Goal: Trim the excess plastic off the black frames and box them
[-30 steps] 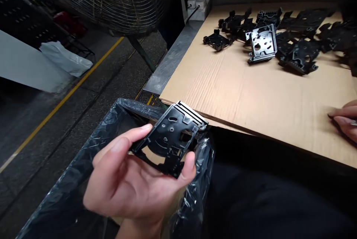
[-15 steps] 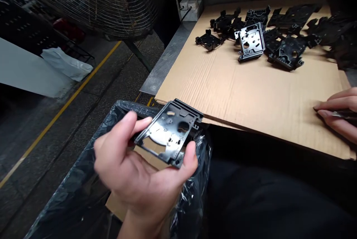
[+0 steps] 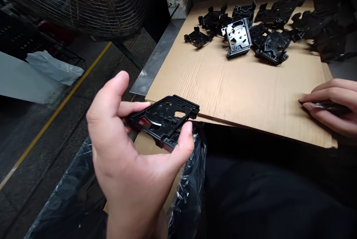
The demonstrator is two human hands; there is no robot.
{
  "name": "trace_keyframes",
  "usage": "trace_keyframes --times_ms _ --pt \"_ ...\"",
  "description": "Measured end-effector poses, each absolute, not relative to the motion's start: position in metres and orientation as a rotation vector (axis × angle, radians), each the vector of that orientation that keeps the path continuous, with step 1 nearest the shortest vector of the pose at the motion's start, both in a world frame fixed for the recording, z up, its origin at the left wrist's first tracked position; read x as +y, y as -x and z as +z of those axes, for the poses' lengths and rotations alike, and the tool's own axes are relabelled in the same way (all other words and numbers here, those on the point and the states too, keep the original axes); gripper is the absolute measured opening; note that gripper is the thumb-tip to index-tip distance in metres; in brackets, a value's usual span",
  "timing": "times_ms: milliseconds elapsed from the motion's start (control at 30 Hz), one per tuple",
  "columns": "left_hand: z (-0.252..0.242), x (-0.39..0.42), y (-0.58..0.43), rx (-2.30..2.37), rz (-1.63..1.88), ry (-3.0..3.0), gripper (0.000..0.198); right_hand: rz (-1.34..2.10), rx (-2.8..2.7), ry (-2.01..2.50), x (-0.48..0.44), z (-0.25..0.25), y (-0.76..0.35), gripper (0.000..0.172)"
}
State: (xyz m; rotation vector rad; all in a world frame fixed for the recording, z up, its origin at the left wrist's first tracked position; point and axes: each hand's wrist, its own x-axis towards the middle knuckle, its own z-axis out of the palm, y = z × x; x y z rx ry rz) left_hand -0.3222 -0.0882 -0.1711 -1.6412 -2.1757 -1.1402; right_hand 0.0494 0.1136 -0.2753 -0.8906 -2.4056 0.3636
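Black moulded bracket (image 3: 163, 120) sits pinched by its edges in the fingers of the left hand (image 3: 125, 153), its long axis slanting up just short of the near edge of the cardboard sheet (image 3: 237, 90); the right hand (image 3: 330, 108), well apart, has its fingers closed on a slim metal tool (image 3: 326, 105).

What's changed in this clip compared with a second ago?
The left hand has turned the black plastic part in its grip, so the part now lies flatter, and the head view has drifted slightly. Nothing was taken up or let go. The right hand still holds the slim tool over the cardboard, and the pile of parts looks unchanged.
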Motion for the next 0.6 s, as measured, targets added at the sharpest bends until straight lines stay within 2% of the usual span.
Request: trace_keyframes --times_ms 367,600 --pt "-0.169 -0.087 0.318 -2.179 -1.105 1.641 0.092 0.379 -2.493 0.798 0.119 -0.281 -0.057 0.017" --pt "-0.195 -0.087 0.322 -1.822 -1.312 1.574 0.099 0.336 -2.510 0.781 0.117 -0.282 -0.058 0.019"
